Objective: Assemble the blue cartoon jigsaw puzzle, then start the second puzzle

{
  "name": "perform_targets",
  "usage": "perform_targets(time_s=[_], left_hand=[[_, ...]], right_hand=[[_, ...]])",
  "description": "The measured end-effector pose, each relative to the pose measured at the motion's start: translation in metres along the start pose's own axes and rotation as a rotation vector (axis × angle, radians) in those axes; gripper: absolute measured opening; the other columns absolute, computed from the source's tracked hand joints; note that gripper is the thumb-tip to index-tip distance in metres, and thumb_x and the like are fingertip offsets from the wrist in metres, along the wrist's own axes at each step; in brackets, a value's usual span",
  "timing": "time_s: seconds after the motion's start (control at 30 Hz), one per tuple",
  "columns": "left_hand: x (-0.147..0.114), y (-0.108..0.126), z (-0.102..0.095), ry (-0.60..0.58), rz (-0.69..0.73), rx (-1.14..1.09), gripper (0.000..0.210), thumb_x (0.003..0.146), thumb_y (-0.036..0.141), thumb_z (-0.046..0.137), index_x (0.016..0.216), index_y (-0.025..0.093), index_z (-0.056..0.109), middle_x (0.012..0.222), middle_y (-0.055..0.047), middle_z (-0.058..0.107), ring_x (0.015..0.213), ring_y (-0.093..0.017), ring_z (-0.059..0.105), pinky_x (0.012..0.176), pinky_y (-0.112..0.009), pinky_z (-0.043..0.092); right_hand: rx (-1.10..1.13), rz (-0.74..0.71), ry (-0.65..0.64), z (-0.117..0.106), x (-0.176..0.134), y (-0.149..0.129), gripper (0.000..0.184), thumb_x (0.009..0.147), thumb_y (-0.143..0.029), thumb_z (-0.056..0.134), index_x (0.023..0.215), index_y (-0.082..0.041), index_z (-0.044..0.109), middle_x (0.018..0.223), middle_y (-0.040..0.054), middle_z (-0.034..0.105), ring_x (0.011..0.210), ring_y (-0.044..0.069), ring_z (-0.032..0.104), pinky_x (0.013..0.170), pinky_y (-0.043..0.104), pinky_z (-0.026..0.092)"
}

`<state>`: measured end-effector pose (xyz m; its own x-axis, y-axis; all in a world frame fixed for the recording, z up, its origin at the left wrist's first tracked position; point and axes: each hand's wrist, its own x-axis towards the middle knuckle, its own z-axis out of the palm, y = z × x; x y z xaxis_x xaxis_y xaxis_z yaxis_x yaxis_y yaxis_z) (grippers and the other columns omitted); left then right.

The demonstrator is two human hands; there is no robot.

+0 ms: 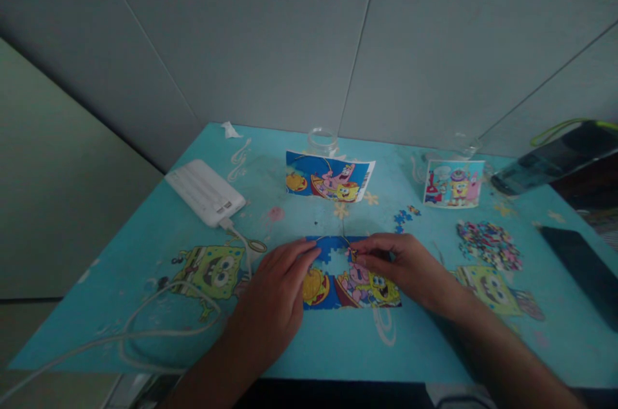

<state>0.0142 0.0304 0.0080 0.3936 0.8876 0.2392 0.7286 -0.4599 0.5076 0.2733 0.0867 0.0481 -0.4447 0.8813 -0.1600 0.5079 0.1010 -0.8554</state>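
Observation:
A partly assembled jigsaw puzzle (pixel 316 301) with a cartoon burger and cartoon figures on blue lies flat on the table, with a gap in its upper middle. My left hand (pixel 277 290) rests over its left edge, fingers stretched out and lying flat. Thumb and fingers of my right hand (pixel 403 264) pinch a small puzzle piece (pixel 354 256) at the right side of the gap; whether it is seated cannot be made out. Behind the puzzle, a picture card (pixel 328 178) with the same scene leans upright against a clear round container (pixel 322 138).
Several loose blue pieces (pixel 400 221) lie beyond my right hand. A pile of mixed pieces (pixel 488 245), a second picture card (pixel 454 185), a dark phone (pixel 582 274) and a dark bottle (pixel 555 158) are at right. A white power bank (pixel 205 193) with its cable (pixel 168 335) lies left.

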Motion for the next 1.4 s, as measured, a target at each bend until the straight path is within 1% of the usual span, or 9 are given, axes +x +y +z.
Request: perform_targets(time_s=[0.17,0.3,0.47,0.57,0.63,0.7,0.9,1.27,1.4], left_hand=[[-0.001,-0.001,0.002,0.017,0.02,0.031,0.054,0.092,0.003,0.039,0.142,0.02,0.049,0.144,-0.009,0.054,0.133,-0.024,0.05,0.112,-0.05,0.045],[-0.001,-0.002,0.002,0.026,0.033,0.043,0.054,0.091,0.003,0.039,0.141,0.021,0.051,0.143,-0.008,0.056,0.132,-0.024,0.052,0.111,-0.049,0.046],[-0.002,-0.004,0.004,0.051,0.047,0.049,0.053,0.092,0.005,0.039,0.14,0.023,0.052,0.142,-0.008,0.057,0.131,-0.024,0.054,0.11,-0.048,0.047],[-0.003,-0.006,0.005,0.047,0.053,0.057,0.052,0.094,0.006,0.039,0.142,0.022,0.05,0.144,-0.009,0.055,0.132,-0.024,0.052,0.111,-0.05,0.046],[-0.003,-0.008,0.006,0.037,0.055,0.06,0.053,0.094,0.006,0.04,0.143,0.023,0.049,0.145,-0.009,0.053,0.133,-0.025,0.051,0.111,-0.05,0.046],[-0.003,-0.009,0.007,0.035,0.059,0.06,0.053,0.094,0.007,0.04,0.143,0.024,0.049,0.145,-0.008,0.054,0.133,-0.025,0.051,0.111,-0.05,0.046],[-0.004,-0.012,0.008,0.024,0.063,0.066,0.054,0.095,0.01,0.041,0.145,0.026,0.046,0.148,-0.008,0.051,0.134,-0.026,0.05,0.112,-0.051,0.045],[-0.007,-0.015,0.01,0.008,0.049,0.06,0.051,0.097,0.014,0.041,0.145,0.027,0.047,0.148,-0.007,0.05,0.136,-0.027,0.049,0.113,-0.051,0.043],[-0.006,-0.014,0.009,0.01,0.056,0.059,0.052,0.096,0.013,0.04,0.145,0.028,0.047,0.147,-0.007,0.051,0.135,-0.027,0.049,0.113,-0.051,0.044]], right_hand=[[-0.18,-0.116,0.07,0.001,0.002,0.005,0.021,0.096,-0.029,0.063,0.112,-0.027,0.076,0.096,0.0025,0.075,0.08,0.016,0.068,0.074,0.028,0.054],[-0.33,-0.173,0.183,-0.002,0.007,0.012,0.02,0.097,-0.025,0.061,0.111,-0.025,0.076,0.101,0.0046,0.074,0.093,0.018,0.068,0.085,0.031,0.053],[-0.501,-0.166,0.307,-0.02,0.012,0.025,0.025,0.099,-0.025,0.056,0.115,-0.022,0.075,0.107,0.0083,0.074,0.099,0.023,0.067,0.091,0.037,0.052],[-0.589,-0.092,0.468,-0.045,0.007,0.032,0.031,0.099,-0.027,0.054,0.121,-0.018,0.073,0.109,0.0113,0.074,0.098,0.024,0.069,0.09,0.038,0.051],[-0.62,0.025,0.642,-0.064,0.0,0.036,0.035,0.097,-0.03,0.055,0.124,-0.016,0.071,0.102,0.0111,0.075,0.087,0.024,0.07,0.083,0.037,0.052],[-0.646,0.137,0.734,-0.08,-0.006,0.041,0.036,0.095,-0.033,0.057,0.125,-0.017,0.071,0.094,0.009,0.076,0.078,0.023,0.069,0.077,0.036,0.051],[-0.681,0.31,0.613,-0.095,-0.016,0.052,0.028,0.089,-0.033,0.061,0.11,-0.019,0.074,0.087,0.0067,0.075,0.075,0.023,0.068,0.068,0.033,0.046],[-0.689,0.258,0.533,-0.084,-0.01,0.053,0.021,0.091,-0.027,0.056,0.1,-0.019,0.074,0.088,0.0071,0.075,0.075,0.022,0.066,0.069,0.033,0.045],[-0.658,0.127,0.504,-0.067,-0.003,0.044,0.018,0.092,-0.026,0.058,0.099,-0.019,0.073,0.093,0.0078,0.075,0.082,0.022,0.067,0.075,0.033,0.048]])
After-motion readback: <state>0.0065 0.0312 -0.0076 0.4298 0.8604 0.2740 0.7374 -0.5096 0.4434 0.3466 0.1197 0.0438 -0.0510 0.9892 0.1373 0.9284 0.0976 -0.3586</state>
